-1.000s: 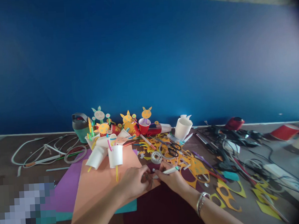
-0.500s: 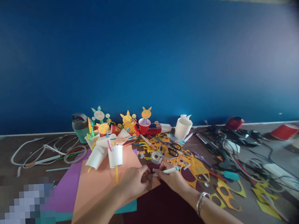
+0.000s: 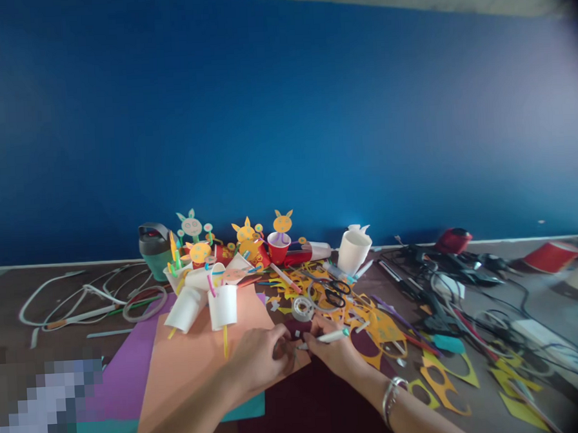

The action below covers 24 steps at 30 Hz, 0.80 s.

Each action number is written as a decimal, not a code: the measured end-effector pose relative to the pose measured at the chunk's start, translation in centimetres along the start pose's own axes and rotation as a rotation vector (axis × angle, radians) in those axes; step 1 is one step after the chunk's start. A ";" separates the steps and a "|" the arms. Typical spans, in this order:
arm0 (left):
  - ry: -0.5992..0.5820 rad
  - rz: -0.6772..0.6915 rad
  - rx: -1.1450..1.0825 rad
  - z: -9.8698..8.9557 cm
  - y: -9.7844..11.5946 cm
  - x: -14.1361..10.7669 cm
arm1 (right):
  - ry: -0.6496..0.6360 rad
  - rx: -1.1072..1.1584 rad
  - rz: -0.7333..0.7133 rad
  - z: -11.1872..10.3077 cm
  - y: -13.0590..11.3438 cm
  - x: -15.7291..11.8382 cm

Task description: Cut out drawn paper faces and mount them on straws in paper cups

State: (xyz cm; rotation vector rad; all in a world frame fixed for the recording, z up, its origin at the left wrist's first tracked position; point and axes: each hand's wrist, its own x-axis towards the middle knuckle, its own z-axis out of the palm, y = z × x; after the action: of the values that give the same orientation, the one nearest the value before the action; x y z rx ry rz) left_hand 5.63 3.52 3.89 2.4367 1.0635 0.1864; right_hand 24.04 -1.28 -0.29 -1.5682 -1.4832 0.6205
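My right hand (image 3: 335, 352) is closed around a white marker (image 3: 333, 336) with a green end, which points off to the right. Opposite it, my left hand (image 3: 262, 355) has its fingers curled in a pinch over the peach paper (image 3: 190, 370). What lies in that pinch is too small and hidden to name. A little pale bit shows in the narrow gap between both hands. Just beyond my fingertips lies a roll of clear tape (image 3: 302, 309). Black-handled scissors (image 3: 339, 293) rest among orange paper scraps behind my right hand.
White paper cups (image 3: 223, 307) with straws stand on the left, near paper animal figures (image 3: 283, 223) at the back. Another white cup (image 3: 353, 250) stands by the blue wall. Cut-out yellow sheets (image 3: 433, 377), tangled cables and a power strip (image 3: 550, 342) crowd the right.
My hands have drawn slightly apart, with the right one moving a little to the right with the marker. The camera view has tilted slightly.
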 end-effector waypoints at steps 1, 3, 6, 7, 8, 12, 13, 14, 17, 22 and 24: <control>0.005 0.003 0.001 0.1 -0.1 0.0 | 0.000 -0.004 0.005 0.0 0.0 0.0; 0.017 0.012 0.005 0.3 -0.2 0.1 | -0.005 -0.006 0.016 0.0 0.0 0.0; 0.026 0.031 0.013 0.5 -0.6 0.1 | -0.007 -0.008 0.037 0.0 0.0 0.0; 0.027 0.035 0.014 0.6 -0.6 0.1 | -0.005 -0.009 0.039 0.0 0.0 0.0; 0.029 0.037 0.013 0.6 -0.7 0.1 | -0.003 -0.008 0.040 0.1 0.0 0.0; 0.029 0.033 0.004 0.6 -0.8 0.1 | -0.001 -0.014 0.030 0.1 0.0 0.0; 0.026 0.030 0.001 0.6 -0.7 0.1 | -0.003 -0.022 0.029 0.1 0.1 0.0; 0.025 0.026 -0.001 0.6 -0.7 0.1 | -0.004 -0.028 0.030 0.1 0.1 0.1; 0.021 0.019 0.000 0.4 -0.6 0.1 | -0.025 -0.021 0.041 0.1 0.2 0.1; 0.021 0.017 0.005 0.2 -0.5 0.1 | -0.079 0.022 0.079 0.1 0.4 -0.1; 0.021 0.018 0.002 0.3 -0.5 0.1 | -0.089 0.035 0.087 0.0 0.4 -0.1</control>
State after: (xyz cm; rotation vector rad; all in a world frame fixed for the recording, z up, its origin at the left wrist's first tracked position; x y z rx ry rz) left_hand 5.43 3.83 3.40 2.4516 1.0515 0.2168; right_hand 24.23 -1.33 -0.63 -1.6029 -1.4664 0.7714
